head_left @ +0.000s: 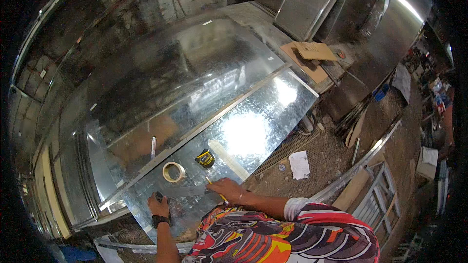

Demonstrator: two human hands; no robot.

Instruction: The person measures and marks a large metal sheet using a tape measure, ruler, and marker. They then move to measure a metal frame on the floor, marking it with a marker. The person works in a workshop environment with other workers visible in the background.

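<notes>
My left hand [158, 206], with a dark band at the wrist, is closed on the dark end of a flat metal square [187, 191]. Its grey blade lies on the shiny sheet metal [287, 109] and reaches toward my right hand. A yellow pencil [224, 198] is gripped in my right hand [229, 190], just past the blade's far end; its tip's contact with the sheet cannot be made out. Ahead of my hands a roll of cream tape [174, 172] rests on the sheet, with a yellow and black tape measure [204, 158] to its right.
A long metal strip [197, 129] crosses the sheet, near a pale strip [228, 159] and a small silver object [153, 147]. Cardboard [312, 51] and a metal panel [307, 7] sit at the far right. White paper [299, 164] and a metal frame [378, 197] lie on the right-hand floor.
</notes>
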